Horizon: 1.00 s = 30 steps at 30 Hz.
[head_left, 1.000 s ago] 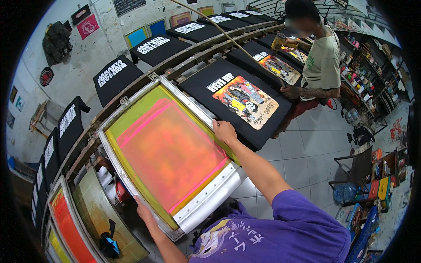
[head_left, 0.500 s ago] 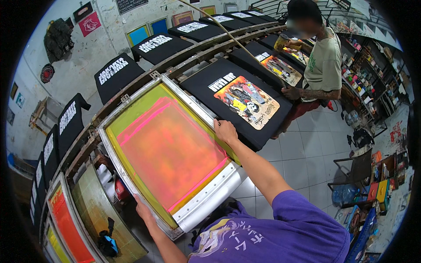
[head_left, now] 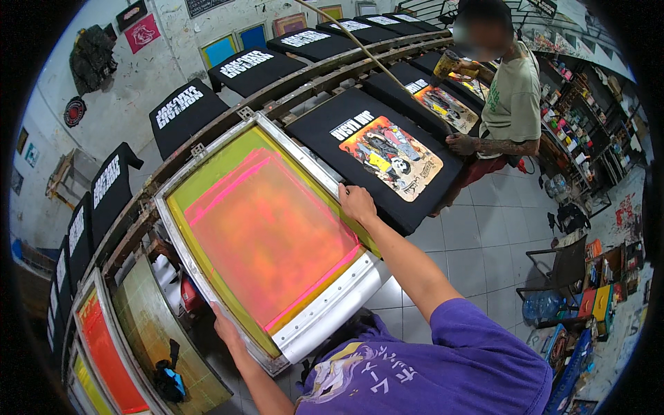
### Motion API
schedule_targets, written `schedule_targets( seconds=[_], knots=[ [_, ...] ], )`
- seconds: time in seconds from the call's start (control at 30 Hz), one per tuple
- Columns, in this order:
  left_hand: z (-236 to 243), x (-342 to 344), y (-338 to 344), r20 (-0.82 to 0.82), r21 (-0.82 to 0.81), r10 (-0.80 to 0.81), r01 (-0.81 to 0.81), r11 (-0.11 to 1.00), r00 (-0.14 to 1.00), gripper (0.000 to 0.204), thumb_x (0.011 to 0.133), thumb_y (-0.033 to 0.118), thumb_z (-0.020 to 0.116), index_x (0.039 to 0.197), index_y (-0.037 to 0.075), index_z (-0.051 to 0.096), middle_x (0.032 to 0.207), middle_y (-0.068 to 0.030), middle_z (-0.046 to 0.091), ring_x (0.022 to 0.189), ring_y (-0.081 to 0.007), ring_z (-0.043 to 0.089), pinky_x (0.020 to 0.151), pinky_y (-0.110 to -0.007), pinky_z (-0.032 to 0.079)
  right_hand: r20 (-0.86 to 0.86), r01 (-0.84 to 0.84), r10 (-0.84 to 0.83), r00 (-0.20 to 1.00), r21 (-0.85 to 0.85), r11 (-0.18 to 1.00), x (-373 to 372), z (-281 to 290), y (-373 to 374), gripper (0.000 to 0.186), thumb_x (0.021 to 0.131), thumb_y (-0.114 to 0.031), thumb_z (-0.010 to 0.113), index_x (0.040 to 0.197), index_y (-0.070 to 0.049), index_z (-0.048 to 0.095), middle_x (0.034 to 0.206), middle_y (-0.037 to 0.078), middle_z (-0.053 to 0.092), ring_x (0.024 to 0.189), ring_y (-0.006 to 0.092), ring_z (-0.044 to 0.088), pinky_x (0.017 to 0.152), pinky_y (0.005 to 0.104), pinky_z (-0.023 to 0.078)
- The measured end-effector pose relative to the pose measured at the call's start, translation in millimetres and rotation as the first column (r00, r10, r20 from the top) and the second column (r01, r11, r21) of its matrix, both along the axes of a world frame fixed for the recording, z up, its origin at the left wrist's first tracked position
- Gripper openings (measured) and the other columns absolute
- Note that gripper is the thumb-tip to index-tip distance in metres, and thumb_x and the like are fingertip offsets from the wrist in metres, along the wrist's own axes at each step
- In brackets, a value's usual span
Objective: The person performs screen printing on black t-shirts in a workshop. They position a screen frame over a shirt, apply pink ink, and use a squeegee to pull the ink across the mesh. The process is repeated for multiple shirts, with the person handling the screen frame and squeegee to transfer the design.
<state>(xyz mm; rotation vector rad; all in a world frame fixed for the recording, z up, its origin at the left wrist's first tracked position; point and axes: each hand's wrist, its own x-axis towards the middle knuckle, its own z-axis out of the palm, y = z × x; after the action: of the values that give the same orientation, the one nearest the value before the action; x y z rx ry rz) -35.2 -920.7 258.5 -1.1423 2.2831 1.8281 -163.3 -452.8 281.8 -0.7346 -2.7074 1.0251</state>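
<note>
A screen printing frame [head_left: 207,249] with a silver rim lies tilted in front of me. Its yellow-green mesh carries a large patch of pink and orange ink [head_left: 270,235], and a white strip with bolts [head_left: 318,303] runs along the near side. My right hand [head_left: 357,203] grips the frame's right rim, the thumb on top. At the near left edge, my left hand [head_left: 228,328] holds the rim, its fingers partly hidden beneath. Just right of the frame, a black T-shirt [head_left: 325,114] with a colourful print [head_left: 391,158] lies flat on a board.
A metal rail [head_left: 277,104] curves behind the frame, with more black shirts [head_left: 183,114] along it. At the right, a co-worker [head_left: 512,104] holds a yellowish heat gun [head_left: 446,63] over another printed shirt. A red-inked screen [head_left: 111,353] stands lower left; a chair [head_left: 560,266] stands right.
Both hands keep their hold, and the frame stays nearly in place. The co-worker's tool has shifted slightly; my view has moved a little.
</note>
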Motion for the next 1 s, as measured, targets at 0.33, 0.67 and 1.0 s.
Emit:
schedule_targets(
  seconds=[0.33,0.67,1.0],
  knots=[
    [-5.2,-1.6,-3.4,-0.013,-0.004,0.023,-0.023,1.000,1.000,0.089,0.096,0.069,0.048,0.124,-0.015,0.061,0.123,-0.0227,0.066,0.110,-0.0297,0.063,0.097,-0.039,0.047,0.008,-0.006,0.006,1.000,0.003,1.000,-0.5,-0.2,-0.2,0.058,0.099,-0.047,0.044,0.091,0.003,0.073,0.095,0.032,0.068,0.095,0.0494,0.065,0.089,0.0534,0.051],
    [-7.2,5.8,-10.6,0.020,0.005,0.018,-0.018,1.000,1.000,0.089,0.096,0.070,0.048,0.123,-0.013,0.063,0.121,-0.0211,0.067,0.108,-0.0288,0.064,0.095,-0.039,0.048,0.023,-0.003,0.003,1.000,0.000,1.000,7.9,-1.5,-4.8,0.057,0.099,-0.047,0.045,0.097,0.001,0.074,0.099,0.030,0.069,0.099,0.0484,0.065,0.091,0.0523,0.051],
    [-1.3,-0.4,-1.0,0.008,-0.057,0.016,-0.016,0.998,1.000,0.091,0.095,0.071,0.048,0.126,-0.014,0.061,0.122,-0.0214,0.067,0.109,-0.0306,0.064,0.096,-0.040,0.048,0.023,-0.002,0.002,1.000,-0.004,1.000,2.2,2.3,-1.5,0.057,0.099,-0.047,0.045,0.099,0.002,0.074,0.099,0.030,0.069,0.099,0.0484,0.065,0.092,0.0524,0.050]
  ],
)
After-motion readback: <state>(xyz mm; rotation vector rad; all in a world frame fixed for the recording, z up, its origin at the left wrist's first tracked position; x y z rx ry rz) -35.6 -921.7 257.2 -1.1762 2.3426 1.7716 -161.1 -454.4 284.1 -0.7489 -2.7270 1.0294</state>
